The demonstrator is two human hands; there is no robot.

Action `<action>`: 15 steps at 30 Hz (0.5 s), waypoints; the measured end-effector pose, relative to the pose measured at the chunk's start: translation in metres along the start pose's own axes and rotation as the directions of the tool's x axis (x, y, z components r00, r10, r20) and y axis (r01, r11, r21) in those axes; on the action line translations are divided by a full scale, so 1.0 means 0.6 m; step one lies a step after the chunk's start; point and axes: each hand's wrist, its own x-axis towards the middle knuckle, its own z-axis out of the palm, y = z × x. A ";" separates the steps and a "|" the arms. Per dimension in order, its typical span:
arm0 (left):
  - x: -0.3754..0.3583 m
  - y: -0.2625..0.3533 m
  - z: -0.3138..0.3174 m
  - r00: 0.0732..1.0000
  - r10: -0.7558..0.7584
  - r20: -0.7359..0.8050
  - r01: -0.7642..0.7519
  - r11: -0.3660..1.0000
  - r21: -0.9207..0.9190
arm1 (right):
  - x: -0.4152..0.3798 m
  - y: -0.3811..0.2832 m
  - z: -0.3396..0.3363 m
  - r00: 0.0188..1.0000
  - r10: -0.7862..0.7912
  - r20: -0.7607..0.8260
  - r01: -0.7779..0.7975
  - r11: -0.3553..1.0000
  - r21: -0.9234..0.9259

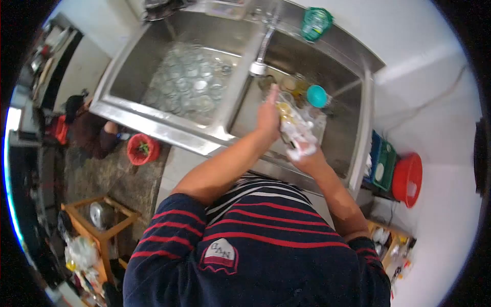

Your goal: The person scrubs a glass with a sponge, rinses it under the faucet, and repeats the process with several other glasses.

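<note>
Over the right basin (345, 135), both my hands are at a foamy white and yellowish thing (291, 122) whose kind I cannot make out under the suds. My left hand (268, 118) is against its left side, fingers pointing away from me and partly hidden. Foam covers much of my right hand (306, 156), which is closed around the thing's near end. Beyond them, a turquoise bowl (317, 95) lies among wet glassware and yellowish pieces on the basin floor. A spray tap head (258, 68) hangs just past my left fingertips.
Many clear round glass items (192, 82) fill the left basin (138, 71). A green bag (316, 23) rests on the back ledge. Red tubs (407, 179) and a green crate (384, 165) stand at right. At left, a person (92, 125) bends near a red basket (142, 149).
</note>
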 end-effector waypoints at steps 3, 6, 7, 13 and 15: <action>-0.008 -0.003 0.013 0.994 0.098 0.043 -0.098 0.995 -0.001 | 0.013 -0.008 -0.005 1.000 0.013 -0.004 -0.013 1.000 0.010; -0.028 0.007 0.029 0.993 0.065 0.094 -0.067 0.998 0.012 | 0.028 -0.003 0.000 0.998 0.025 0.053 -0.023 0.999 -0.034; -0.026 0.006 0.028 0.994 0.063 0.094 -0.064 0.998 0.015 | 0.034 -0.009 0.001 0.998 0.051 0.040 -0.051 0.999 0.002; -0.006 0.008 0.021 0.973 0.083 0.214 -0.076 0.996 -0.041 | 0.059 -0.006 -0.005 0.997 0.075 0.017 -0.077 0.938 0.339; 0.000 0.016 0.013 0.943 -0.051 0.328 0.063 0.998 -0.027 | 0.050 0.007 0.012 0.993 0.105 -0.046 -0.065 0.848 0.526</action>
